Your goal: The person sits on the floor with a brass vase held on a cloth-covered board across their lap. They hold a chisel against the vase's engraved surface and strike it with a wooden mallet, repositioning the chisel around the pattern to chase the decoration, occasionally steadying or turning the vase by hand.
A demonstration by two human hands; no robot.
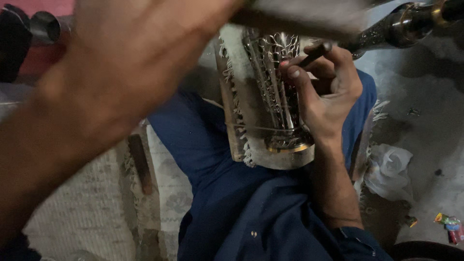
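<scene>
Grey concrete floor (425,96) and a pale woven mat (87,212) lie under the seated person; the right hand (328,92) pinches a thin dark punch (314,53), tip against the engraved metal vessel (275,96) resting on the blue-trousered lap (232,193); the left hand (125,63), blurred and raised, seems clenched on a mallet-like tool (299,17), though its grip cannot be told for sure; judged mid-chasing, the next blow needs the punch held steady; a white bag (391,169) lies well apart.

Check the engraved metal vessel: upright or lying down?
Lying down. The engraved metal vessel rests lengthwise on a padded block over the lap, its gold-rimmed end toward the camera; the right hand holds a thin dark tool against it.
</scene>
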